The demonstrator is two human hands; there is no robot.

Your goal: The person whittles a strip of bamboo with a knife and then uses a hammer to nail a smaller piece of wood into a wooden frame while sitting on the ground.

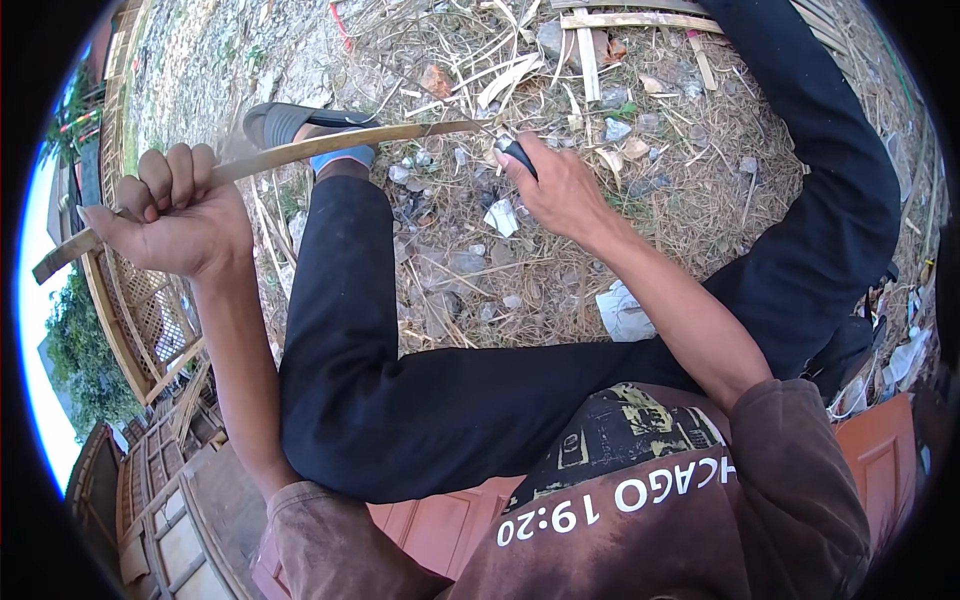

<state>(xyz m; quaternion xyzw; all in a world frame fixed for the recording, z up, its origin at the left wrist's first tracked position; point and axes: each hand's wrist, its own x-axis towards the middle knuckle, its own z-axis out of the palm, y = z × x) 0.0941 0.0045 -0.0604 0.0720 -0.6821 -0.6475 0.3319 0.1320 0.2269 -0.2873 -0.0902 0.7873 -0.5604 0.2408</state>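
My left hand (180, 210), raised at the left, is closed round a long, flat bamboo strip (330, 146). One end of the strip sticks out past my left thumb; the other stretches right, over my foot, toward my right hand. My right hand (555, 190) grips the dark handle of a knife (517, 157) close to that far end. The knife's blade is hard to make out against the litter on the ground. Whether it touches the strip I cannot tell.
Dry grass, stones and pale shavings (510, 80) cover the ground. Split bamboo strips (640, 20) lie at the top right. My left foot wears a dark sandal (285, 125). A woven bamboo panel (150, 310) stands at the left, and a white scrap (622, 312) lies between my legs.
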